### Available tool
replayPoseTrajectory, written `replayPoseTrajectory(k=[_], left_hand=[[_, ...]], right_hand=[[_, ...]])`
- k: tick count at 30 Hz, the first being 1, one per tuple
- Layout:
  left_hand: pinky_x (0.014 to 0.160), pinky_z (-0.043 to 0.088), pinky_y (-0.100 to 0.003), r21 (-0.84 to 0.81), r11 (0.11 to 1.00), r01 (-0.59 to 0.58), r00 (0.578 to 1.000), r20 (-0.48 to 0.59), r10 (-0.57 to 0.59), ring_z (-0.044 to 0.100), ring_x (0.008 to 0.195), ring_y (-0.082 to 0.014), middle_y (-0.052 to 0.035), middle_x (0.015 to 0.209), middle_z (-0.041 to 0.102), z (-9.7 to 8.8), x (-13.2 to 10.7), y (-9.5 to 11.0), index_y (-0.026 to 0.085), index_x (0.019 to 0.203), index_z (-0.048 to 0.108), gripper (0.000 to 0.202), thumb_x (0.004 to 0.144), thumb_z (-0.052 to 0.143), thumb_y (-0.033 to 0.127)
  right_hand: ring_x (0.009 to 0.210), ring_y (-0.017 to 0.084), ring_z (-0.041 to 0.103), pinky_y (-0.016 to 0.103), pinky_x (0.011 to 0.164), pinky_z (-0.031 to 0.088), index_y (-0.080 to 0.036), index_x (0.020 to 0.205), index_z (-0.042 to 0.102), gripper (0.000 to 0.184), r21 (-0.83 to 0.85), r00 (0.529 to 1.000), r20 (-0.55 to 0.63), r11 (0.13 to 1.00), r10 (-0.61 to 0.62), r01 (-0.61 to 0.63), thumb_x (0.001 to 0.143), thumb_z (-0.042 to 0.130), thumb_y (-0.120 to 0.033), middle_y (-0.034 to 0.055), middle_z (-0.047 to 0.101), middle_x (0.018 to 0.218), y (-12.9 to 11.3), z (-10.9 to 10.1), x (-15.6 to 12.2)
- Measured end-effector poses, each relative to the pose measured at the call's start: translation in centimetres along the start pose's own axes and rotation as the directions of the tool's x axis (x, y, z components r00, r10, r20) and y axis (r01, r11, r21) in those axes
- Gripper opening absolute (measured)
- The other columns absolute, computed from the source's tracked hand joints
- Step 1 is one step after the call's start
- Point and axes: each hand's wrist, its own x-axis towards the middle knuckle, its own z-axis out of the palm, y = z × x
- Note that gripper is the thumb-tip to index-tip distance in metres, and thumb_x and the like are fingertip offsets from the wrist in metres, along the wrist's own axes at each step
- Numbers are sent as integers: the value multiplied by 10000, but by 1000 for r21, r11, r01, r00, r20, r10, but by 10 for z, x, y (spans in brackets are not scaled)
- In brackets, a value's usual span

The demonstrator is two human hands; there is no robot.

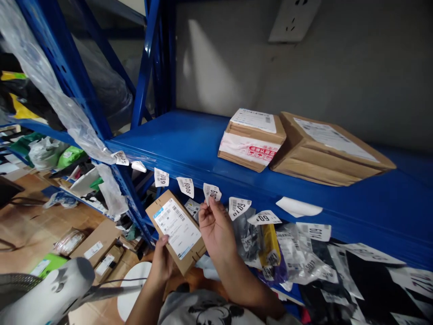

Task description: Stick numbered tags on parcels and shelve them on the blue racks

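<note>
My left hand (161,262) grips a small flat cardboard parcel (176,229) with a white shipping label, held tilted below the blue shelf's front edge (237,189). My right hand (215,228) is raised to that edge and pinches a white numbered paper tag (211,192) between thumb and fingers. More numbered tags (161,177) hang in a row along the same edge on both sides of it.
Two cardboard boxes (252,137) (324,149) sit on the blue shelf against a grey wall. Several plastic mailer bags (297,257) fill the shelf below. Blue uprights (81,90) with plastic wrap stand left. Parcels lie on the wooden floor (40,225).
</note>
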Motion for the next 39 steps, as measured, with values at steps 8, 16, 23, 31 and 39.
replayPoseTrajectory(k=[8,16,23,31,39], left_hand=[[1058,494,-539,30,996,-89,993,-71,90,635,1183,-427,-129,1086,754,29,-17,0,182,1119,671,574,580,775,348],[988,519,-456,184,940,-286,954,-37,298,571,1268,-403,-126,1229,686,31,-27,7,202,1263,551,868,481,883,380],[1021,487,-447,218,932,-290,954,-16,300,568,1265,-397,-119,1226,678,33,-37,9,205,1236,538,859,478,894,396],[1010,495,-498,158,987,-35,997,-69,47,629,1184,-394,-138,1152,716,40,-46,15,167,1220,601,726,580,814,435],[908,527,-514,78,961,267,963,14,-268,703,925,-355,-164,1021,740,45,-59,5,117,1205,647,630,770,606,571]], right_hand=[[708,86,625,173,620,564,-188,735,591,465,-112,997,61,992,-53,60,506,989,-268,-27,651,770,2,-7,-6],[649,48,591,99,577,553,-184,663,626,479,-123,995,103,992,1,12,411,1024,-268,-42,652,723,-9,-12,-15],[639,78,604,116,530,553,-190,700,689,386,-283,974,155,952,162,-113,491,1005,-268,-13,651,695,-25,-41,-30],[547,103,490,203,511,399,-186,717,629,359,-769,904,418,567,95,295,750,852,-464,-16,544,620,-62,-116,-53],[604,121,510,252,612,388,-198,720,601,265,-659,659,752,12,15,752,826,800,-339,-21,555,644,-66,-118,-61]])
